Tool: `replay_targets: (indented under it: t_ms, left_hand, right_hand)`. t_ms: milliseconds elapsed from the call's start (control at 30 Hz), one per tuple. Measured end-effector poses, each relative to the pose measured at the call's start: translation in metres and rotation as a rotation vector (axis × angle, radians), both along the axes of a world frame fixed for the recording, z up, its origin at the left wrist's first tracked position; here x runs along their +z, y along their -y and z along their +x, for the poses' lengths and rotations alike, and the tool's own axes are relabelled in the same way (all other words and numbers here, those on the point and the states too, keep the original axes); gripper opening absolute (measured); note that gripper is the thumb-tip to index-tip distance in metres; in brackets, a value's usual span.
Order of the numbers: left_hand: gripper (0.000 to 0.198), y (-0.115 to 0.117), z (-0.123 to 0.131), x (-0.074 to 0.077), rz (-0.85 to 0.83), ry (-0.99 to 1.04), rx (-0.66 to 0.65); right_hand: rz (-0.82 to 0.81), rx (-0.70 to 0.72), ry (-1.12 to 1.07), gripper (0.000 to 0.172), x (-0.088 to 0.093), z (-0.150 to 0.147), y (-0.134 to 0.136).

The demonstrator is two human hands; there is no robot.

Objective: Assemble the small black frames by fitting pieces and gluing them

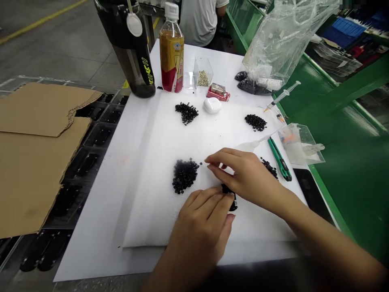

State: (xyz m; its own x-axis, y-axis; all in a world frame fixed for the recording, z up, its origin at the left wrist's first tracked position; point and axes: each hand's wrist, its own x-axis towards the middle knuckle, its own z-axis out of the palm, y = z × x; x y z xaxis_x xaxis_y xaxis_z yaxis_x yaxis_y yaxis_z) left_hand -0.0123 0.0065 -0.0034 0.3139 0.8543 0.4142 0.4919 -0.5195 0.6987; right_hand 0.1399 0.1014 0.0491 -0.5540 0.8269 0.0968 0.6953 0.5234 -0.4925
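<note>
My left hand (202, 221) rests on the white foam mat (146, 219), its fingers pressed together on a small black part (233, 205). Fingers cover much of that part, so its full shape is hidden. Just above it, my right hand (240, 172) has thumb and forefinger drawn close in a pinch; anything between the tips is too small to make out. Those tips are beside a pile of tiny black square pieces (184, 176). One loose square (201, 163) lies between the pile and the fingertips.
Other black piles (186, 113) (255, 122) lie farther back. A white lump (212, 105), drink bottle (172, 52), dark tumbler (133, 52) and syringe (282, 96) stand or lie around. On the right are a green cutter (279, 159) and clear tray (302, 144). Cardboard (30, 174) covers trays at left.
</note>
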Motion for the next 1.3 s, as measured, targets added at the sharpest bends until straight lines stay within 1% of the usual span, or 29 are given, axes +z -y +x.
replay_targets:
  t_ms: [67,167,267,333,467,600,767,867,1000,1100,1167,1300]
  left_hand:
    - [0.03,-0.001,0.0,0.0,-0.008,0.018,0.003]
    - [0.03,-0.001,0.0,0.001,-0.006,0.016,0.001]
    - [0.029,0.0,0.0,0.001,-0.01,0.017,0.013]
    - [0.029,0.0,0.0,0.002,-0.002,0.019,0.015]
    - [0.029,0.0,-0.001,0.001,0.027,-0.005,0.007]
    - [0.03,0.001,0.0,-0.001,0.048,-0.038,-0.005]
    - [0.029,0.002,0.001,-0.001,0.06,-0.056,0.004]
    - [0.028,0.001,0.001,-0.001,0.063,-0.062,0.003]
    - [0.028,0.002,0.0,-0.002,0.07,-0.074,0.01]
    - [0.028,0.002,0.0,-0.001,0.076,-0.074,0.013]
    - [0.028,0.002,0.001,-0.001,0.073,-0.072,0.009]
    - [0.029,0.001,0.001,-0.001,0.068,-0.07,0.008]
  right_hand:
    - [0.032,0.05,0.068,0.018,-0.01,-0.01,-0.007]
    - [0.166,0.084,0.188,0.021,-0.02,-0.015,-0.007]
    - [0.271,0.116,0.309,0.018,-0.023,-0.018,-0.007]
    - [0.301,0.11,0.358,0.018,-0.023,-0.02,-0.008]
    - [0.307,0.04,0.356,0.018,-0.023,-0.021,-0.011]
    - [0.306,-0.028,0.307,0.02,-0.024,-0.013,-0.007]
    - [0.434,0.034,0.407,0.024,-0.025,-0.006,-0.004]
    - [0.463,0.032,0.409,0.023,-0.027,-0.005,-0.005]
    - [0.429,-0.029,0.343,0.024,-0.03,-0.005,-0.006]
    - [0.376,-0.082,0.284,0.024,-0.029,-0.004,-0.009]
    - [0.286,-0.13,0.229,0.022,-0.024,-0.004,-0.013]
    - [0.022,-0.196,0.117,0.015,-0.011,-0.003,-0.024]
